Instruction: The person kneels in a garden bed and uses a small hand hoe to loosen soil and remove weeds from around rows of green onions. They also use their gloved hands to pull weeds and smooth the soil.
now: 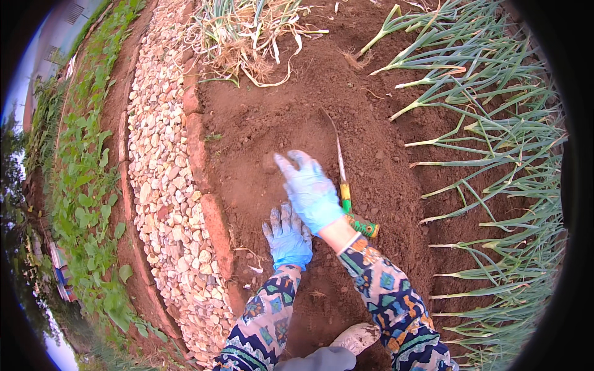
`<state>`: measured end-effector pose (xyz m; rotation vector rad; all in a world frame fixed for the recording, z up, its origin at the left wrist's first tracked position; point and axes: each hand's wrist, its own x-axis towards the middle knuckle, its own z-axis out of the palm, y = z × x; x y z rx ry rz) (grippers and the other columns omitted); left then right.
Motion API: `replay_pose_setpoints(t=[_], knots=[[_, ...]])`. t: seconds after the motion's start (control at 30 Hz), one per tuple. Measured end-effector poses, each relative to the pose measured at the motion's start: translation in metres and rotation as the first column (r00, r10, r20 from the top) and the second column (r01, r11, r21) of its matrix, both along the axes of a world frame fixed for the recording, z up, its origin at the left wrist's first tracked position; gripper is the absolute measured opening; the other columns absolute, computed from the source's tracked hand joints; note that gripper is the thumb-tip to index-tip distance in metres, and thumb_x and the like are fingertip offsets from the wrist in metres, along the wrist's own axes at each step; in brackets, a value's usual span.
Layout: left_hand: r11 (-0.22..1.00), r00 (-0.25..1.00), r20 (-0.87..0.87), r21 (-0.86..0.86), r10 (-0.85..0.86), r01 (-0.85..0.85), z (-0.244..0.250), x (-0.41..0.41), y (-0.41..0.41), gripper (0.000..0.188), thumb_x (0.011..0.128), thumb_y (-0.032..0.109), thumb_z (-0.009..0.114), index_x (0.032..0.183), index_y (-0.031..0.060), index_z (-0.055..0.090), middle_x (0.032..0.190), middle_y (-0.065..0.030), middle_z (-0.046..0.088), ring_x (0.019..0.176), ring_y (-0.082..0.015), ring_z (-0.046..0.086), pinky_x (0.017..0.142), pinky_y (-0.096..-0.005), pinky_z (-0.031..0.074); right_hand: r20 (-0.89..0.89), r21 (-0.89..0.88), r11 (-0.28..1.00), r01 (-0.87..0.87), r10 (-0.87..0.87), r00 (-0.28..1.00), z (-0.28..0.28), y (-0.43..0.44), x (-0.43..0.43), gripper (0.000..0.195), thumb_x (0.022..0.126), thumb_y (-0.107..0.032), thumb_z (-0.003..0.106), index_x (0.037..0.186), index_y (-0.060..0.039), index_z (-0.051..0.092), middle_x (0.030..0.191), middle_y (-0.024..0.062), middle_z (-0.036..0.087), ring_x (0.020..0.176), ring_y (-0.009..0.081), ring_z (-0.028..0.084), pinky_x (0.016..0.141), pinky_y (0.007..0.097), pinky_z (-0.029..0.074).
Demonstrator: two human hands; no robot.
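Note:
My left hand (pixel 287 237), in a blue disposable glove with soil on its fingertips, lies palm down on the bare brown soil (pixel 246 171) with its fingers a little apart. Just above it in the view, my right hand (pixel 310 191) wears a matching glove and is slightly blurred. Its fingers are spread and nothing is in them; whether they touch the ground I cannot tell. Beside the right wrist lies a sickle (pixel 340 155) with a thin curved blade and a green and yellow handle, partly hidden by that hand and wrist.
Spring onion plants (pixel 492 171) line the right side. A heap of pulled onions (pixel 246 37) with dry roots lies at the top. Red brick edging (pixel 216 227) and a pebble strip (pixel 162 162) run along the left, beyond them leafy plants (pixel 83 195). My shoe (pixel 357 337) rests below.

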<state>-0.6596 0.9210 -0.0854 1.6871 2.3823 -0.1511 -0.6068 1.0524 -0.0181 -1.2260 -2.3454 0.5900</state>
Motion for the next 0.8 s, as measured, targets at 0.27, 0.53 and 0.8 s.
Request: replay_pose_setpoints(t=[0.27,0.53,0.8], knots=[[0.995,1.0,-0.017,-0.104,0.0,-0.002,0.01,-0.006,-0.004,0.066,0.085,0.051,0.041,0.14,0.0154,0.031,0.146,-0.01,0.024,0.137,-0.033,0.01,0.108,-0.0556,0.004,0.018,-0.535,0.844,0.043,-0.04,0.999,-0.052,0.006,-0.07,0.026,0.077,-0.012,0.06,0.103,-0.0116,0.056,0.118,0.018,0.047,0.094,0.0382,0.057,0.08,0.0427,0.049],[0.994,0.998,0.016,0.096,0.053,-0.054,0.017,-0.019,-0.012,0.055,0.087,0.032,0.041,0.138,0.0125,0.034,0.146,-0.0112,0.025,0.136,-0.0346,0.017,0.108,-0.0544,0.006,-0.42,-0.906,0.198,-0.375,-0.548,0.724,0.067,0.105,0.026,0.024,0.089,-0.009,0.049,0.109,0.0045,0.051,0.109,0.0206,0.056,0.097,0.0318,0.059,0.084,0.0407,0.051],[0.995,1.0,-0.01,0.094,0.017,-0.016,0.011,-0.016,-0.011,0.055,0.087,0.03,0.042,0.139,0.0133,0.032,0.146,-0.0101,0.024,0.135,-0.0343,0.017,0.107,-0.056,0.009,-0.627,-0.409,0.883,-0.231,-0.088,0.774,0.086,0.105,0.094,0.075,0.081,-0.033,0.065,0.141,-0.0108,0.026,0.137,0.0181,0.037,0.121,0.0304,0.045,0.097,0.0395,0.04]])
